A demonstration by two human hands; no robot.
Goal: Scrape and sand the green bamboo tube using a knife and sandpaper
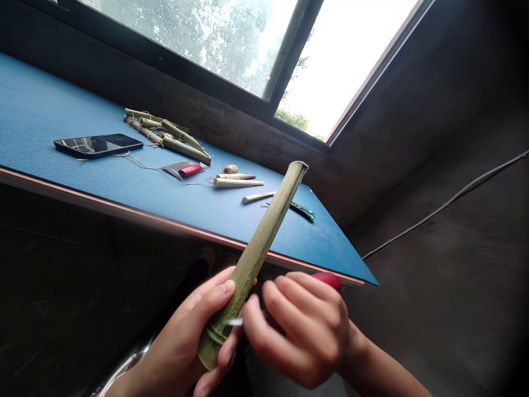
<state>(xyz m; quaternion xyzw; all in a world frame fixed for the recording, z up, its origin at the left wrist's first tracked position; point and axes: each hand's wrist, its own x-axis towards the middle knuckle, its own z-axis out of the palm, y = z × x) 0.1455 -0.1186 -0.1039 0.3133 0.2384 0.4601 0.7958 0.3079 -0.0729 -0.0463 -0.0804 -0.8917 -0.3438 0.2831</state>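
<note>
- Bamboo piece [262, 242], held before the desk [185, 212], its long axis slanting from lower left to upper right.
- Left hand [192, 325]: grip wrapped around its lower part, thumb on top.
- Right hand [301, 325]: knuckles up, clenched on a red-handled knife [329, 280].

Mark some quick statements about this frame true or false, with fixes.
1. The left hand grips the bamboo piece. True.
2. The right hand is empty. False: it holds a red-handled tool.
3. The phone lies on the blue table. True.
4. The green-and-black cutter lies right next to the phone. False: it lies towards the table's other end, near a pale stick.
5. The window is behind the table. True.
</note>
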